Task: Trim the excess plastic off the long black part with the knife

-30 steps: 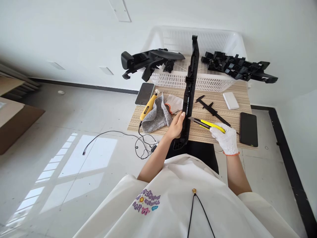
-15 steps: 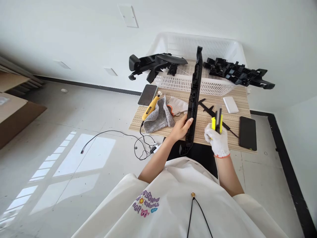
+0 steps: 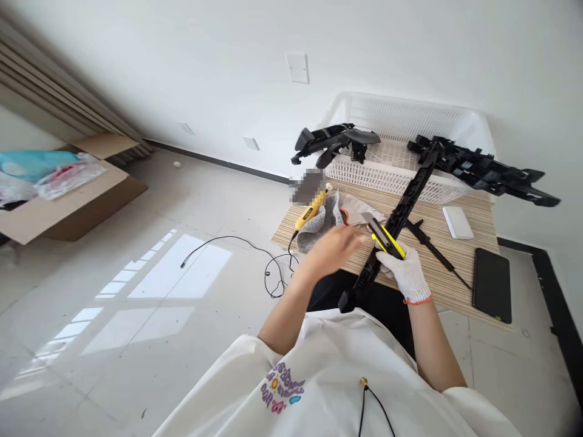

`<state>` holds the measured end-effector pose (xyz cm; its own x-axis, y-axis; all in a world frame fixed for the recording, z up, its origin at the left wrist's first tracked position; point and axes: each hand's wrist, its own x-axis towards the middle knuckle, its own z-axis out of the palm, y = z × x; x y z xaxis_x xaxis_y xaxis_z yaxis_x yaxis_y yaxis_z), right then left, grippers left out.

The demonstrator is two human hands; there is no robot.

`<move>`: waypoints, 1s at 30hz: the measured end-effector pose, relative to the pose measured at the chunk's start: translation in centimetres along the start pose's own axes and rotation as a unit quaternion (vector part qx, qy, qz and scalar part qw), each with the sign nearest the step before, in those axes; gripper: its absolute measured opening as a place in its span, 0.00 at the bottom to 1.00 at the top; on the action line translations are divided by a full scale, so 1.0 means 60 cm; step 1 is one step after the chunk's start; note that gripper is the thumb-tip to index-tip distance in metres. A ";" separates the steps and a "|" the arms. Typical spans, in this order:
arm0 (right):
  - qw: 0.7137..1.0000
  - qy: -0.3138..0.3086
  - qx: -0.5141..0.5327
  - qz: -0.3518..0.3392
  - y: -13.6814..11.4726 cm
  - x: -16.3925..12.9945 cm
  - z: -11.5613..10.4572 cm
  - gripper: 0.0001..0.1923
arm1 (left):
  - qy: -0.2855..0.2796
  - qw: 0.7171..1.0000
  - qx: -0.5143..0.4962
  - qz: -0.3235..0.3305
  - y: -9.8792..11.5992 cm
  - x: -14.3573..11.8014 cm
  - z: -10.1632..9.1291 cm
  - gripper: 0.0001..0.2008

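Note:
My right hand [image 3: 407, 274], in a white knit glove, is shut on a yellow utility knife [image 3: 385, 238] with its blade pointing up and left. The same hand presses against a long black plastic part [image 3: 410, 193]. That part slants from the white basket's rim down past the table's near edge. My bare left hand [image 3: 334, 249] is blurred, just left of the part and off it, holding nothing. It hovers over the striped wooden table [image 3: 455, 267], near a grey cloth [image 3: 317, 222].
A white basket [image 3: 401, 115] at the table's back carries black plastic parts on its left rim [image 3: 334, 139] and right rim [image 3: 485, 171]. On the table lie a yellow rotary tool [image 3: 311, 209], a spare glove [image 3: 359, 209], black calipers [image 3: 432, 250], a white box [image 3: 458, 222] and a phone [image 3: 492, 285]. A cardboard box [image 3: 68, 200] sits on the floor at left.
My left hand let go of the long part and moved left. The part tilted from near-upright to slanting right, now against my right hand. The knife swung down; my view turned left.

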<state>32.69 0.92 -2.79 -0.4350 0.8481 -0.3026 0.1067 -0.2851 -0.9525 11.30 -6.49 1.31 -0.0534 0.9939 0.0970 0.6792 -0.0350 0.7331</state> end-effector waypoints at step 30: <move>1.000 0.012 -0.003 -0.012 -0.003 0.001 0.008 0.21 | 0.091 0.908 0.216 -0.348 -0.169 0.212 -0.142 0.35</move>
<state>32.24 0.79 -2.63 -0.4167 0.8648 -0.2802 0.1015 -0.2620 -0.9597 -2.49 5.59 0.83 -0.6735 0.7238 -0.1500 0.6555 0.6785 0.3316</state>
